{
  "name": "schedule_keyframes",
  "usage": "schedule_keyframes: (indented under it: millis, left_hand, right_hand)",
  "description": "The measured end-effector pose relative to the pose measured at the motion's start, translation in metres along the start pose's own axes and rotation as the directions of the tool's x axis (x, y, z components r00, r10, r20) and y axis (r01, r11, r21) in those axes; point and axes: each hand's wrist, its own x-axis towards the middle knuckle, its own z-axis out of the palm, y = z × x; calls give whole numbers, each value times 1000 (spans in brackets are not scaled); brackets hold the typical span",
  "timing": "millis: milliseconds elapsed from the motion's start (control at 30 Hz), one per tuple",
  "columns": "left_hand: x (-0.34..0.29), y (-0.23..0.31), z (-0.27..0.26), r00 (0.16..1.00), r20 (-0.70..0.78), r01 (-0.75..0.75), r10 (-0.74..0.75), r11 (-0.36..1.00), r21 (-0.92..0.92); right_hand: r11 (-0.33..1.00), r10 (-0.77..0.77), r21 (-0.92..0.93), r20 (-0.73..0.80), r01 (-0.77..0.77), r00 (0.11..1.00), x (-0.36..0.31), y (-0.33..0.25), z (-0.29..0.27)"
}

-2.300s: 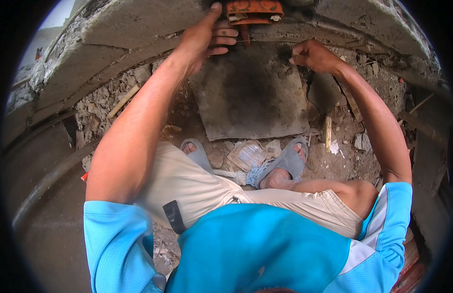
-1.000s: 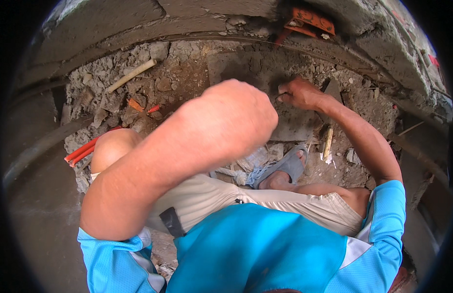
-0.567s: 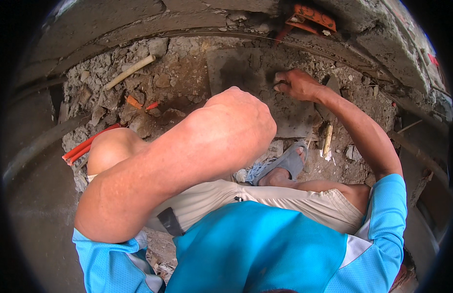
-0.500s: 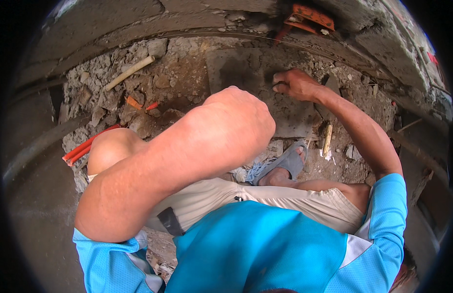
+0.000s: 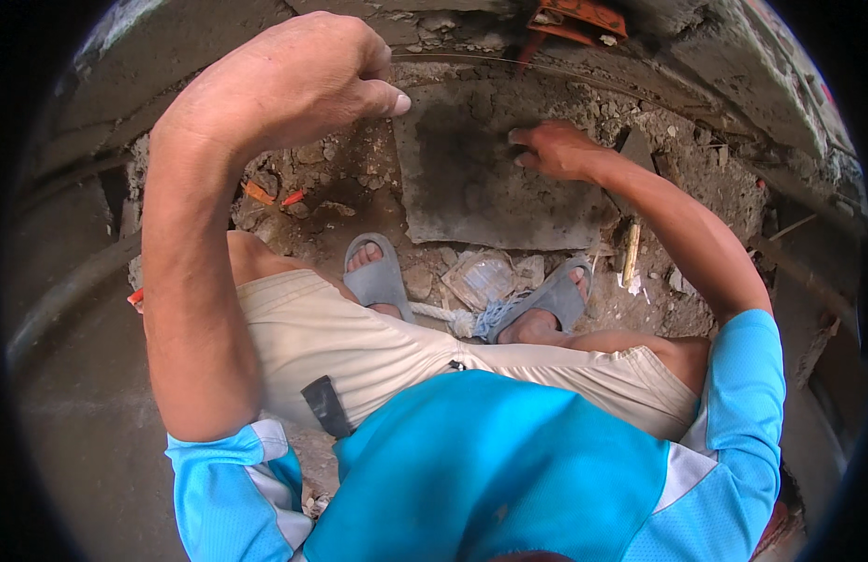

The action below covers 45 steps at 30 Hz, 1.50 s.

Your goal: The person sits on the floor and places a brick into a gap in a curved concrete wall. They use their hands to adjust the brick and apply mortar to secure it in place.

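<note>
My left hand (image 5: 326,70) is raised at the upper left with its fingers curled and the thumb pointing right; what it grips, if anything, is hidden behind the hand. My right hand (image 5: 558,150) is low over the right part of a flat grey sheet (image 5: 509,211) lying on the dirt. Its fingers are bent together, and anything between them is too small to name. Dark wet-looking patches mark the sheet. A thin line (image 5: 471,59) runs along the wall's base, from close to my left hand toward the right.
An orange metal piece (image 5: 584,19) sits at the concrete wall (image 5: 706,70). Rubble and red-orange bits (image 5: 292,198) lie to the left, a yellowish stick (image 5: 631,253) to the right. My sandalled feet (image 5: 378,276) flank a clear plastic container (image 5: 483,278) and a rope (image 5: 434,311).
My left hand has swung up and left from in front of my body to near the wall, uncovering my left foot and the plastic container. My right hand has shifted slightly left and up.
</note>
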Motion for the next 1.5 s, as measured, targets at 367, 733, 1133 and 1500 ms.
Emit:
schedule_keyframes:
  millis: [367, 733, 1133, 1500]
  left_hand:
    - [18, 19, 3, 991, 129, -19, 21, 1000, -17]
    - [33, 16, 12, 962, 55, -268, 267, 963, 4]
    - [43, 12, 2, 988, 144, -63, 65, 998, -17]
    - [56, 7, 0, 982, 186, 27, -16, 998, -56]
  right_hand:
    - [949, -196, -258, -39, 179, 980, 11, -4, 72]
    - [966, -158, -239, -250, 97, 955, 46, 5, 23]
    - [903, -233, -410, -213, 129, 949, 120, 31, 48]
    - [915, -273, -357, -211, 186, 939, 87, 53, 30]
